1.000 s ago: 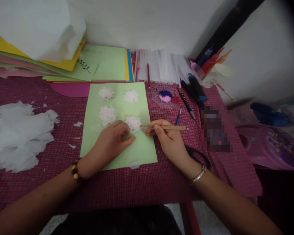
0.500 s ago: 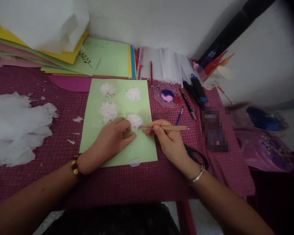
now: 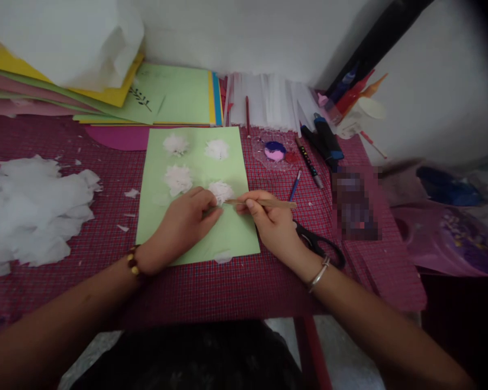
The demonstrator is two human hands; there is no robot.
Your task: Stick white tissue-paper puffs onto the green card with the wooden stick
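Four white tissue-paper flowers lie on a light green paper sheet (image 3: pixel 203 244). My left hand (image 3: pixel 187 219) rests on the sheet, fingers curled, thumb and forefinger at the left edge of the lower right tissue-paper flower (image 3: pixel 221 192). My right hand (image 3: pixel 272 219) is closed around a flat, light-brown wooden stick (image 3: pixel 282 204), held nearly level. Its narrow end reaches the lower edge of that same flower. Just above my left hand sits another tissue-paper flower (image 3: pixel 178 180). Two more, the upper left flower (image 3: pixel 176 144) and the upper right flower (image 3: pixel 217 149), lie farther back.
White tissue paper (image 3: pixel 40 211) is heaped at left. Coloured sheets (image 3: pixel 183 92) and white sticks (image 3: pixel 264 100) line the wall. At right are a paint dish (image 3: pixel 275 151), blue brush (image 3: pixel 295 184), dotted pen (image 3: pixel 309 162), glue gun (image 3: pixel 327 138) and black scissors (image 3: pixel 323 246).
The whole view has shifted slightly. The stick's narrow end stays by the lower right flower, and its wide end has turned more edge-on. Both hands keep their grip.
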